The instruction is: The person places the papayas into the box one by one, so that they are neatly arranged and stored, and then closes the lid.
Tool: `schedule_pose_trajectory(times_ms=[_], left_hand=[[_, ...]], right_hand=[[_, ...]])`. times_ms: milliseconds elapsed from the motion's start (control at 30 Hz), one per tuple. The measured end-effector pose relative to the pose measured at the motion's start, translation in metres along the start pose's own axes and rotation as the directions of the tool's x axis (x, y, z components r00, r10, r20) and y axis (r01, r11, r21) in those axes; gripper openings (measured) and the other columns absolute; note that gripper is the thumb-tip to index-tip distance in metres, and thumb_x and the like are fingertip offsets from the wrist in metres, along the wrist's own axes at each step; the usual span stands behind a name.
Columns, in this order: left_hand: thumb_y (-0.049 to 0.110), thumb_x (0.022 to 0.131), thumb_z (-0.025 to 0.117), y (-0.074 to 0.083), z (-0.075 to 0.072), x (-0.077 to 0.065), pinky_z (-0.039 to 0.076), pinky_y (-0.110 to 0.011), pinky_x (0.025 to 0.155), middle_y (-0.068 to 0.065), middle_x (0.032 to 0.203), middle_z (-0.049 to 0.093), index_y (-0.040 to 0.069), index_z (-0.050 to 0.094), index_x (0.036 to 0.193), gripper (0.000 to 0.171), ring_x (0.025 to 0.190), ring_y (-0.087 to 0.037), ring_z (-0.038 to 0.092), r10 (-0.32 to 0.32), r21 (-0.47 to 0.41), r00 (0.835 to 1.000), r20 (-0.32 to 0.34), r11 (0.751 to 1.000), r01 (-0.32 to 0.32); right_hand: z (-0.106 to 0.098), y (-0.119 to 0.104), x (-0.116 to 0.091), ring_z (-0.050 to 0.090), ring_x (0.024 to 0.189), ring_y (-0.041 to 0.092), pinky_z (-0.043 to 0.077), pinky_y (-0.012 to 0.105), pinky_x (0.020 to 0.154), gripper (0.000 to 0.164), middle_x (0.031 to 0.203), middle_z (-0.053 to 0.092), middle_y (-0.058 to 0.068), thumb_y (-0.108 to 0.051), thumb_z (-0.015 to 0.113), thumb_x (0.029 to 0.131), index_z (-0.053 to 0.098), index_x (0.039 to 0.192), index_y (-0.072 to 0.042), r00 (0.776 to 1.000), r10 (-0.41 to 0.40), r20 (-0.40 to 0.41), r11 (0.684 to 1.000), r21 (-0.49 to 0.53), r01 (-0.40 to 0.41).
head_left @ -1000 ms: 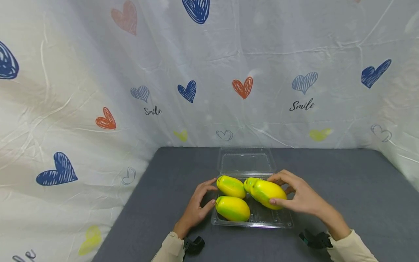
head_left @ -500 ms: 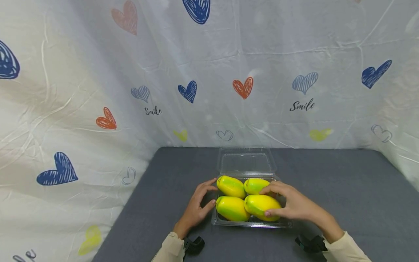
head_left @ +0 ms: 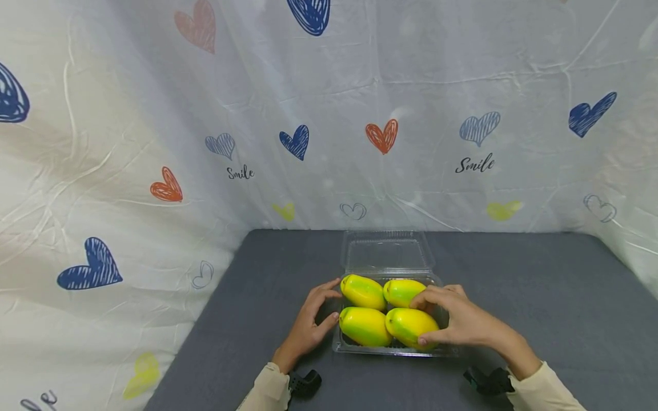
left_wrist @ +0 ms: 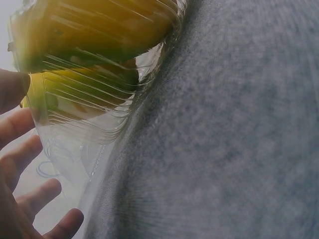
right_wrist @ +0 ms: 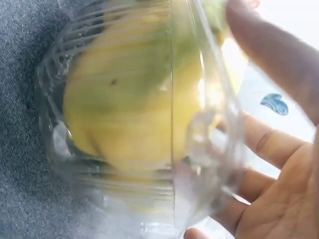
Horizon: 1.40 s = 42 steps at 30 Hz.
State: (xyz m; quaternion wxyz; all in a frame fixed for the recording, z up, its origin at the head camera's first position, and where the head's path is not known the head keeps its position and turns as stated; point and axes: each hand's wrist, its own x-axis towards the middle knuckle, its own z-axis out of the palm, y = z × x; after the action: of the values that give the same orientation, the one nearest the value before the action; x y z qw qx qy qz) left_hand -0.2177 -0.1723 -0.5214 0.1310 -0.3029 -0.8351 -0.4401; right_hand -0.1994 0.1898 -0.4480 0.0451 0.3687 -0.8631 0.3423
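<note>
Yellow-green mangoes fill both rows of a clear plastic box. My right hand holds the front right mango between thumb and fingers, low in the box. Behind it lies the back right mango, partly covered by my fingers. On the left are the front left mango and the back left mango. My left hand rests at the box's left side, fingers spread and fingertips close to the rim; the left wrist view shows the fingers beside the clear wall.
The clear box has its hinged lid laid back on the grey tabletop. Behind stands a white curtain printed with hearts. Dark wrist devices sit under both forearms.
My right hand has lowered the mango from above the back right one into the front right of the box, moving forward edge-ward and slightly left. The left hand has stayed in place.
</note>
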Motion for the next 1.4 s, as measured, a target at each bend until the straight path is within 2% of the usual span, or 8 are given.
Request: schedule_pose_trajectory(times_ms=[167, 367, 433, 567, 633, 733, 1033, 1400], left_hand=[[0.018, 0.098, 0.063, 0.000, -0.001, 0.000, 0.034, -0.067, 0.113, -0.002, 0.160, 0.043, 0.019, 0.059, 0.131, 0.033, 0.148, -0.027, 0.039, -0.005, 0.001, 1.000, 0.002, 1.000, 0.005], [0.020, 0.099, 0.063, -0.001, 0.000, -0.001, 0.034, -0.066, 0.113, -0.002, 0.161, 0.043, 0.019, 0.058, 0.132, 0.033, 0.148, -0.027, 0.039, -0.008, 0.005, 1.000, 0.006, 1.000, 0.008], [0.020, 0.099, 0.063, -0.001, 0.000, -0.001, 0.034, -0.066, 0.113, -0.002, 0.161, 0.043, 0.021, 0.058, 0.132, 0.033, 0.148, -0.027, 0.039, -0.007, 0.007, 1.000, 0.007, 1.000, 0.007], [0.021, 0.100, 0.063, -0.001, 0.000, -0.002, 0.035, -0.066, 0.113, -0.001, 0.161, 0.043, 0.024, 0.057, 0.132, 0.034, 0.148, -0.027, 0.039, -0.011, 0.007, 1.000, 0.007, 1.000, 0.011], [0.021, 0.100, 0.063, -0.002, 0.000, -0.002, 0.035, -0.066, 0.113, -0.001, 0.161, 0.043, 0.024, 0.057, 0.132, 0.033, 0.148, -0.027, 0.039, -0.013, 0.009, 1.000, 0.006, 1.000, 0.013], [0.020, 0.099, 0.063, -0.002, 0.001, -0.002, 0.035, -0.067, 0.112, -0.001, 0.160, 0.043, 0.021, 0.058, 0.132, 0.033, 0.148, -0.027, 0.039, -0.013, 0.009, 1.000, 0.003, 1.000, 0.013], [0.015, 0.098, 0.063, 0.002, 0.000, 0.000, 0.034, -0.067, 0.111, -0.007, 0.159, 0.045, 0.014, 0.058, 0.131, 0.033, 0.148, -0.030, 0.039, 0.016, 0.002, 1.000, -0.002, 1.000, -0.016], [0.014, 0.098, 0.063, 0.000, 0.000, 0.000, 0.035, -0.065, 0.112, -0.006, 0.160, 0.044, 0.019, 0.057, 0.132, 0.034, 0.148, -0.029, 0.039, 0.021, 0.009, 1.000, 0.007, 1.000, -0.021]], right_hand=[[-0.004, 0.006, 0.001, 0.061, 0.091, 0.004, 0.036, 0.043, 0.087, 0.036, 0.103, 0.066, -0.017, -0.033, 0.083, 0.085, 0.068, 0.116, -0.025, 0.998, 0.037, -0.041, 0.998, 0.045, -0.035], [-0.012, 0.017, 0.002, 0.061, 0.097, 0.017, 0.049, 0.045, 0.083, 0.031, 0.112, 0.069, -0.004, -0.019, 0.074, 0.093, 0.068, 0.123, -0.018, 0.983, 0.072, -0.169, 0.997, 0.024, -0.069], [-0.014, 0.023, 0.002, 0.061, 0.103, 0.023, 0.047, 0.054, 0.090, 0.030, 0.117, 0.069, 0.001, -0.018, 0.070, 0.095, 0.068, 0.125, -0.016, 0.973, 0.102, -0.208, 0.995, 0.016, -0.101], [-0.017, 0.040, 0.004, 0.055, 0.117, 0.036, 0.029, 0.076, 0.100, 0.032, 0.125, 0.065, 0.012, -0.021, 0.062, 0.101, 0.065, 0.131, -0.009, 0.952, 0.190, -0.239, 0.982, 0.056, -0.182], [-0.019, 0.049, 0.006, 0.050, 0.122, 0.040, 0.021, 0.078, 0.100, 0.036, 0.129, 0.062, 0.017, -0.024, 0.058, 0.103, 0.062, 0.134, -0.005, 0.943, 0.234, -0.237, 0.972, 0.078, -0.221], [-0.022, 0.060, 0.011, 0.046, 0.124, 0.043, 0.023, 0.072, 0.098, 0.042, 0.132, 0.060, 0.022, -0.028, 0.053, 0.106, 0.059, 0.138, -0.001, 0.934, 0.278, -0.226, 0.960, 0.073, -0.269], [-0.019, 0.095, 0.028, 0.040, 0.131, 0.047, 0.021, 0.074, 0.099, 0.063, 0.146, 0.049, 0.027, -0.049, 0.048, 0.105, 0.050, 0.146, -0.001, 0.894, 0.426, -0.139, 0.903, 0.006, -0.429], [-0.013, 0.120, 0.053, 0.032, 0.135, 0.048, 0.016, 0.073, 0.100, 0.079, 0.153, 0.041, 0.030, -0.060, 0.046, 0.102, 0.042, 0.151, 0.002, 0.863, 0.502, -0.049, 0.864, 0.003, -0.503]])
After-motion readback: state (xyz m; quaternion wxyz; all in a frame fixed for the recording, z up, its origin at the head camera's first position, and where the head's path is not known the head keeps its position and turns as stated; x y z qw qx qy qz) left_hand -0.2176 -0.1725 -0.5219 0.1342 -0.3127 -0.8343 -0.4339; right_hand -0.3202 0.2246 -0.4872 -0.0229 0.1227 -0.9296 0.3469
